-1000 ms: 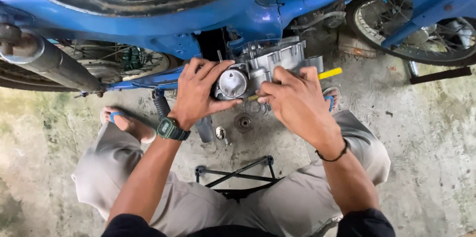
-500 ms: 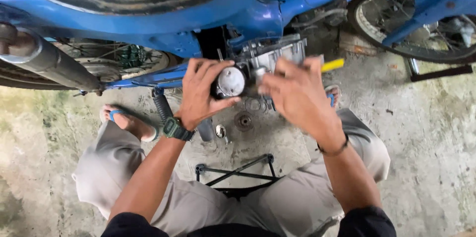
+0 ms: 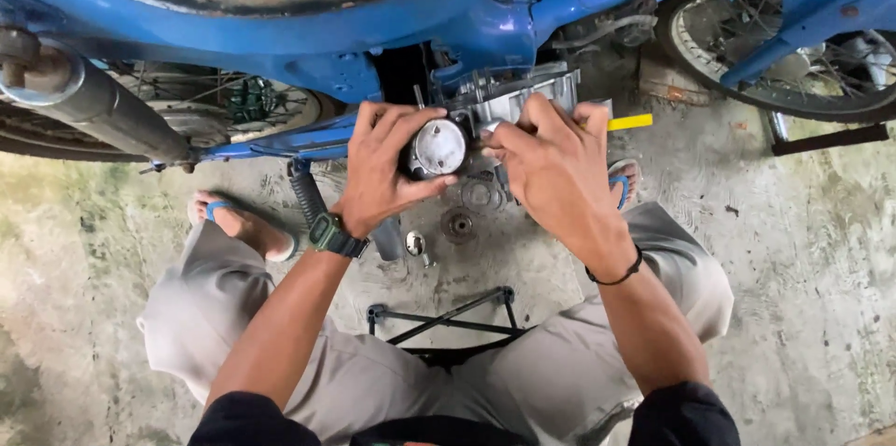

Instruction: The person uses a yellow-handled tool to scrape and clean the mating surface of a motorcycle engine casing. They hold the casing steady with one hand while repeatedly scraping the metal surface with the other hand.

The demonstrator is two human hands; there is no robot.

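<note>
Here the left hand [image 3: 387, 171] clasps the round silver piston [image 3: 439, 147] at the blue motorcycle's engine [image 3: 523, 96]; the right hand [image 3: 551, 171], grip pinched, works its side. Next move likely calls for steady alignment.

Soft, even daylight lit the scene; shadows stayed faint. The round silver metal piston [image 3: 439, 146] caught a pale glare near centre. The blue painted motorcycle frame [image 3: 308, 40] at twelve o'clock showed mild sheen. Focus was sharp, with slight wide-angle bending toward the edges.

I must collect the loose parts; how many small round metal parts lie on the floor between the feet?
3: one gear-like disc, one ring-shaped part above it, one small shiny piece to its left. Others may be hidden beneath the hands.
</note>
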